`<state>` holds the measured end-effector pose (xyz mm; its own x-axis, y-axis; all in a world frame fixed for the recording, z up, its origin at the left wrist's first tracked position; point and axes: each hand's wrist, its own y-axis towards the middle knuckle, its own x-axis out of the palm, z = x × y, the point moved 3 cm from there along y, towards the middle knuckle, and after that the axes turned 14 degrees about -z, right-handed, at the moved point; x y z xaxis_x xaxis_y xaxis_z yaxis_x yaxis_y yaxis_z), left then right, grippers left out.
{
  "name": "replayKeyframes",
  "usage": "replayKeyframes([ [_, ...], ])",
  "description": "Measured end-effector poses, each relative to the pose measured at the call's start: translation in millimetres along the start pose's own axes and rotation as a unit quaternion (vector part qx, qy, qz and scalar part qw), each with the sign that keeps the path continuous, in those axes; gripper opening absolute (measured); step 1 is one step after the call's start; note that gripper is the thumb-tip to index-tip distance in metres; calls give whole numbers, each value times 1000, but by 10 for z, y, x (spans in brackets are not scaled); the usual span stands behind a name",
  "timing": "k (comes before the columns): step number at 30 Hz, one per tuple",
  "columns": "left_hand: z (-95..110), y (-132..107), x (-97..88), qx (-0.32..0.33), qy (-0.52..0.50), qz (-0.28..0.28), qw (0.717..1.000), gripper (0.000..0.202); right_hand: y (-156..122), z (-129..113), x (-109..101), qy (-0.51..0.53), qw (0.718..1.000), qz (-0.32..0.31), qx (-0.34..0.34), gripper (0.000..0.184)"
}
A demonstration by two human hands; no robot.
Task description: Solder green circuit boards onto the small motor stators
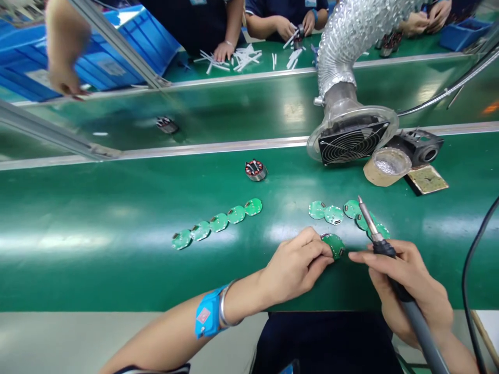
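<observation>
Between the fingertips of my left hand (298, 262) is a round green circuit board (334, 245), gripped at its left edge just above the bench. My right hand (413, 291) is wrapped round a soldering iron (393, 262), whose metal tip points up and to the left, apart from the held board. Behind my hands lie several more round boards (333, 214), some partly hidden by the iron. To the left, a slanting row of round green boards (219, 222) lies edge to edge. A small motor stator (255, 170) with red and white parts sits beyond that row.
A fume duct (346, 98) with a fan hangs at the back right. Near it stand a solder-filled cup (386, 165), an iron stand (419, 145) and a sponge tray (427, 179). Co-workers' hands (224, 51) handle white strips across the conveyor (234, 117). A cable (468, 275) hangs right.
</observation>
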<state>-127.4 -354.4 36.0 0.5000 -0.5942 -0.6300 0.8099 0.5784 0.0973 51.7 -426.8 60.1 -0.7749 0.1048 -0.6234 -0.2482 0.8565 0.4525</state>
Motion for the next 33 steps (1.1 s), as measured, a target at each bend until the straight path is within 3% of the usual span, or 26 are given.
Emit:
replayKeyframes([
  [8,0,-19,-8,4,23,-30,999,8,-121,-156,-275,-23,989,-145,26,38],
  [17,-3,-25,6,-10,54,-35,998,11,-172,-162,-142,-15,992,-114,49,29],
  [26,1,-29,-4,-2,87,-46,995,12,-85,-189,-163,-35,990,-138,-19,31],
  [33,9,-23,-3,-2,98,-51,994,14,-139,-165,-256,-41,990,-137,8,31],
])
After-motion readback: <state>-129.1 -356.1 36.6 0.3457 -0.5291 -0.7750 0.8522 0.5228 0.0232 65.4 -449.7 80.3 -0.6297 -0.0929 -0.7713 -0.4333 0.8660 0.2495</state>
